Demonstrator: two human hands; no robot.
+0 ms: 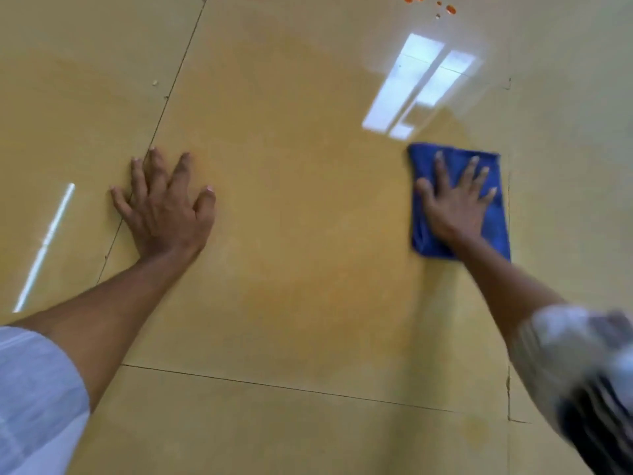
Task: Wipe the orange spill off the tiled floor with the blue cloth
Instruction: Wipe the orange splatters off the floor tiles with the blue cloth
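We note the right hand (454,200) pressing flat, fingers spread, on the blue cloth (496,221); left hand (164,204) splayed on the tiled floor (291,217). Orange spill (428,1) far off. No legible writing.

indoor room, type unclear | glossy beige tiled floor (308,234) | reflected ceiling light panel (418,84)

nothing i can read here: no words, labels, brands or numbers on the tiled floor (291,207), nor on the blue cloth (493,221) under my right hand (454,204).
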